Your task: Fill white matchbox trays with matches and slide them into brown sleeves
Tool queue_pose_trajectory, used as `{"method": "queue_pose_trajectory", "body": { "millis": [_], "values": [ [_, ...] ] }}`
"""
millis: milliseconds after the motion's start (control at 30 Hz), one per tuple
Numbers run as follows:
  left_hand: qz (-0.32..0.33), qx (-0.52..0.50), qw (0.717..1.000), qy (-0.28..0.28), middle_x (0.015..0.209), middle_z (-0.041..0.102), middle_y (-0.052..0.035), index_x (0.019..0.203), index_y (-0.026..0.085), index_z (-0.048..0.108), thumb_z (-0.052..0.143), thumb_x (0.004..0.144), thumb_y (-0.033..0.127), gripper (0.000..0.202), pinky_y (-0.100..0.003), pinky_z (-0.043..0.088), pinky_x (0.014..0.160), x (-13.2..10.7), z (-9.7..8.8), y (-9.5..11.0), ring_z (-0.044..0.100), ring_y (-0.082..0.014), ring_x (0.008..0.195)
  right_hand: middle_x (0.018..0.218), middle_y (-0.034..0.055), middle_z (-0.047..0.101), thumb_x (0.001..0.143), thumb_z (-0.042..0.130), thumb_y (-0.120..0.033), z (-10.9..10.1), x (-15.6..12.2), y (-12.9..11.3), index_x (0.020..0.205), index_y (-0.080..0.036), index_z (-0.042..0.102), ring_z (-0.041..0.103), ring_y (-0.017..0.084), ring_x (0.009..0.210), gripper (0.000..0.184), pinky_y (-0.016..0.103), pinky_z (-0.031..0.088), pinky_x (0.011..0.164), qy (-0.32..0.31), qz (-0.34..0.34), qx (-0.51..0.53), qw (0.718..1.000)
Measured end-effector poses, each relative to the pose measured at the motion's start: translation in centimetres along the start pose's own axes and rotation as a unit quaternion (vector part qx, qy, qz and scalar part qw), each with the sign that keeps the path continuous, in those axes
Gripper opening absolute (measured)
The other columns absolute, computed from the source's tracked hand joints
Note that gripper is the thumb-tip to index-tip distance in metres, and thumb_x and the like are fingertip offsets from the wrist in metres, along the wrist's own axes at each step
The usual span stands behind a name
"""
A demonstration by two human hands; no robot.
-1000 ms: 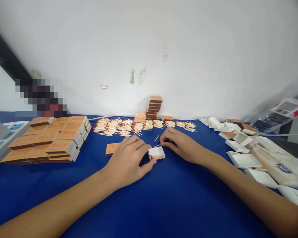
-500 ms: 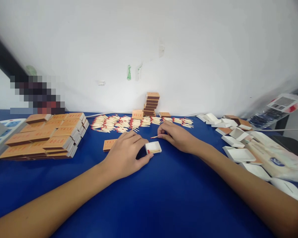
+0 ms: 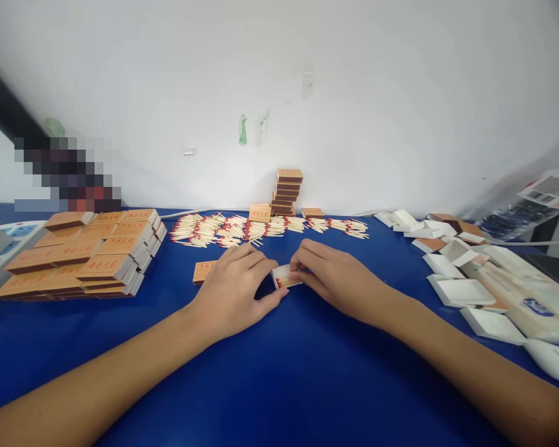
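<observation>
My left hand (image 3: 239, 290) grips a small white matchbox tray (image 3: 282, 270) between thumb and fingers, its left end toward my palm. A few red-headed matches (image 3: 285, 282) lie inside along the near side. The fingers of my right hand (image 3: 331, 273) are pinched together over the tray's right end, with a match at their tips partly hidden by the fingers. Partly covered by my left hand, an orange matchbox (image 3: 203, 271) rests on the blue table (image 3: 279, 385). Behind both hands, loose matches (image 3: 193, 230) are spread in small piles.
Many orange matchboxes (image 3: 105, 267) are stacked at left, beside a white power strip (image 3: 13, 239). A leaning matchbox tower (image 3: 289, 186) stands against the wall. White trays (image 3: 466, 290) and a tissue pack (image 3: 517, 292) lie at right.
My right hand has moved down and left with the match, from beyond the tray to its right end. My left hand keeps its hold on the tray.
</observation>
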State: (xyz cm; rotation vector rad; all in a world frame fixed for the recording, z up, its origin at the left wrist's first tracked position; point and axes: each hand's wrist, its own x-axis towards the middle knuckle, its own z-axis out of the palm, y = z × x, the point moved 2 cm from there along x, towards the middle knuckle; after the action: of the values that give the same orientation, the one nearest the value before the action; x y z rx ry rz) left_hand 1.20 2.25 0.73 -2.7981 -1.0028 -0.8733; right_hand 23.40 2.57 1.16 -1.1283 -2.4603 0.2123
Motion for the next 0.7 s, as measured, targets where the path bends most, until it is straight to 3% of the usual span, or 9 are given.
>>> {"method": "queue_pose_trajectory", "body": {
  "millis": [133,333,467,700],
  "values": [
    [0.001,-0.009,1.0,-0.001,0.1,0.076,-0.0086,0.111,0.017,0.075,0.073,0.1,0.038,0.024,-0.048,0.055,0.094,-0.1,0.0,0.2,0.068,-0.0287,0.099,0.091,0.0036,0.067,0.107,0.061,-0.034,-0.1,0.1,1.6,0.098,-0.024,0.066,0.061,0.019,0.077,0.014,0.032,0.047,0.069,0.046,0.037,0.064,0.996],
    [0.0,-0.012,1.0,-0.003,0.102,0.076,-0.0093,0.115,0.016,0.075,0.073,0.1,0.039,0.027,-0.049,0.055,0.093,-0.3,0.3,0.0,0.067,-0.0295,0.1,0.085,0.005,0.067,0.096,0.068,-0.033,-1.3,0.6,8.0,0.095,-0.021,0.075,0.06,0.021,0.072,0.013,0.036,0.045,0.07,0.174,0.191,-0.032,0.965],
    [0.001,-0.015,1.0,-0.007,0.101,0.077,-0.009,0.113,0.016,0.075,0.073,0.1,0.039,0.026,-0.048,0.056,0.093,-0.1,0.4,0.2,0.069,-0.0291,0.099,0.087,0.0061,0.071,0.09,0.076,-0.042,-0.8,1.2,10.2,0.089,-0.021,0.076,0.062,0.022,0.073,0.021,0.035,0.046,0.07,0.171,0.26,-0.02,0.95],
    [-0.002,-0.014,1.0,-0.007,0.101,0.077,-0.0093,0.112,0.015,0.076,0.074,0.099,0.037,0.026,-0.049,0.056,0.094,0.2,0.3,0.2,0.069,-0.0294,0.1,0.086,0.0064,0.072,0.093,0.069,-0.039,-0.6,1.3,10.4,0.084,-0.021,0.07,0.062,0.022,0.075,0.02,0.036,0.045,0.07,0.127,0.247,-0.004,0.961]
  ]
}}
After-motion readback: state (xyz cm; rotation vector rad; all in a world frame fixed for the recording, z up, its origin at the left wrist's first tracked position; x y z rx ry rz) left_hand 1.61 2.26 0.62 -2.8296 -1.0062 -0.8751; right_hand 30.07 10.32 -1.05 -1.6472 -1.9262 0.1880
